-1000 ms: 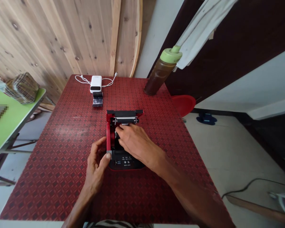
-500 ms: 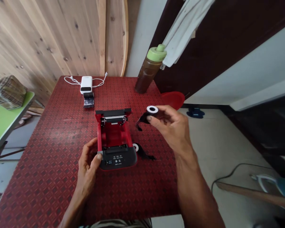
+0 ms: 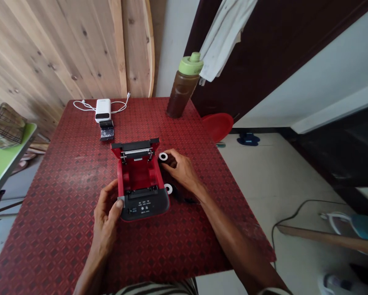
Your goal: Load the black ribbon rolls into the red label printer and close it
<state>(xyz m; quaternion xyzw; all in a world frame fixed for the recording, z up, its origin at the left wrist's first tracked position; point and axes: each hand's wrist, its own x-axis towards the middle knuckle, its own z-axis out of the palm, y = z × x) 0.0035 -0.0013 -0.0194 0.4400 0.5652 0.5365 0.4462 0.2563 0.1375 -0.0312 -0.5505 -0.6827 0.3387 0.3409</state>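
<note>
A small red and black label printer (image 3: pixel 145 207) stands on the table with its lid raised and its red inner bay showing. My left hand (image 3: pixel 105 211) grips its front left corner, thumb on the black panel. Just right of the raised lid, my right hand (image 3: pixel 182 170) holds a small black roll with a white core (image 3: pixel 163 157) between thumb and fingers. Whether this roll touches the table I cannot tell. A second roll with a white core (image 3: pixel 168 189) lies against the printer's right side, its dark strip partly under my right forearm.
On the red patterned table (image 3: pixel 70 221), a white power bank (image 3: pixel 103 110) with a white cable lies at the back, a black strip (image 3: pixel 107 131) before it. A brown bottle with a green lid (image 3: pixel 184 86) stands at the back right. A red stool (image 3: pixel 219 127) is beyond the right edge.
My right hand has moved left and down with the roll, from above the table to beside the printer's lid. My left hand keeps its hold; the view has shifted slightly.
</note>
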